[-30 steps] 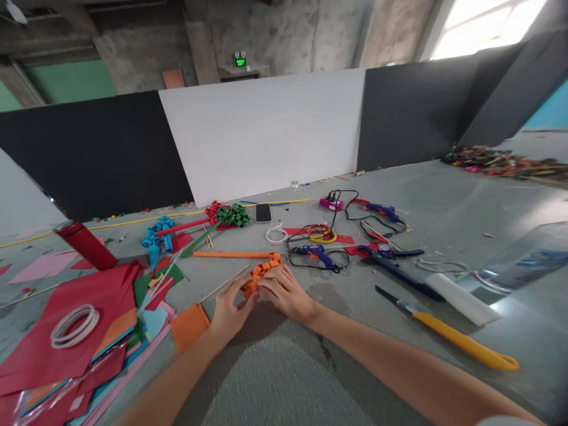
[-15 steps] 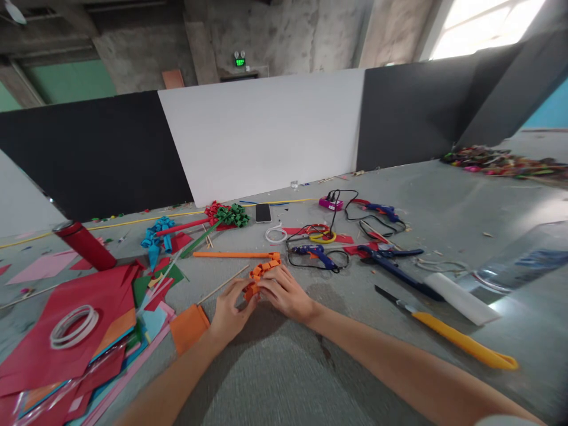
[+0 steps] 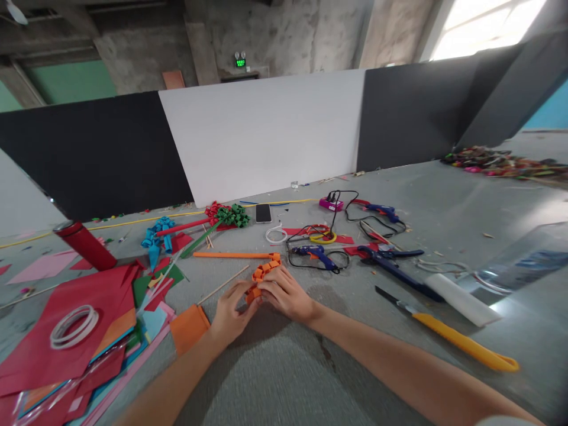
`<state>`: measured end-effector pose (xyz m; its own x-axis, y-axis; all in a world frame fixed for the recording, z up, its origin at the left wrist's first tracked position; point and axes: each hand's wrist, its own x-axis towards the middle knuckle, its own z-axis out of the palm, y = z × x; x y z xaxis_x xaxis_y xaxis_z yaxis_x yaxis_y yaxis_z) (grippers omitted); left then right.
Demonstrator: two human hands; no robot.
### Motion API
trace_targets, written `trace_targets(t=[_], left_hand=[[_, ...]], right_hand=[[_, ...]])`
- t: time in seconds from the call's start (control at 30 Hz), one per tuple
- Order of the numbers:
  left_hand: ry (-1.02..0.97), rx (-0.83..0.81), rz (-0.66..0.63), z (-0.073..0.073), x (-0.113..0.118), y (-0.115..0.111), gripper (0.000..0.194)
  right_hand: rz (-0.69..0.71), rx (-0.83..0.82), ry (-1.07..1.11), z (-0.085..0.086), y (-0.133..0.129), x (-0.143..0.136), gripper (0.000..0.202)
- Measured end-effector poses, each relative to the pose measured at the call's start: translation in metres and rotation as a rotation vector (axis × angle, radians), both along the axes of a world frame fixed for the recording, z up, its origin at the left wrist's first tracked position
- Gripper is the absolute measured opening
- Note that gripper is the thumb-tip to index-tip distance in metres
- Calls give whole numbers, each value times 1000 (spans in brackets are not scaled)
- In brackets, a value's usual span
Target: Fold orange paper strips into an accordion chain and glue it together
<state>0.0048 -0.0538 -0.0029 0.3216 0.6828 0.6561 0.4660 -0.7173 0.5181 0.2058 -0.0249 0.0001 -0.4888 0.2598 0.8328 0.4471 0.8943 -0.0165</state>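
Note:
Both my hands meet over a folded orange paper strip, bent into a row of small loops. My left hand pinches its near end between thumb and fingers. From the other side my right hand grips the strip, its fingers covering part of the loops. Just beyond the hands lies a thin orange stick, its right end next to the far end of the strip; whether they are joined I cannot tell. A stack of orange paper squares rests left of my left hand, with a wooden skewer beside it.
Left are red paper sheets with white rings, a red bottle, and blue and green paper flowers. Right are a glue gun, black cables, dark-handled cutters, a yellow knife and a clear plastic bottle.
The looped orange strip has shifted very slightly to the right between my fingers. Both hands keep their hold, and the things around stay in place.

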Motion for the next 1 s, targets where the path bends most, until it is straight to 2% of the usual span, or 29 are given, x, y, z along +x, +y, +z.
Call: trace_targets(t=[0.63,1.0], left_hand=[[-35,32,-58,4,1,-1,27],[-41,-2,-61,5,1,-2,21]], right_hand=[[11,81,-13,2,-2,0,14],[4,9,4,0,-2,1,18]])
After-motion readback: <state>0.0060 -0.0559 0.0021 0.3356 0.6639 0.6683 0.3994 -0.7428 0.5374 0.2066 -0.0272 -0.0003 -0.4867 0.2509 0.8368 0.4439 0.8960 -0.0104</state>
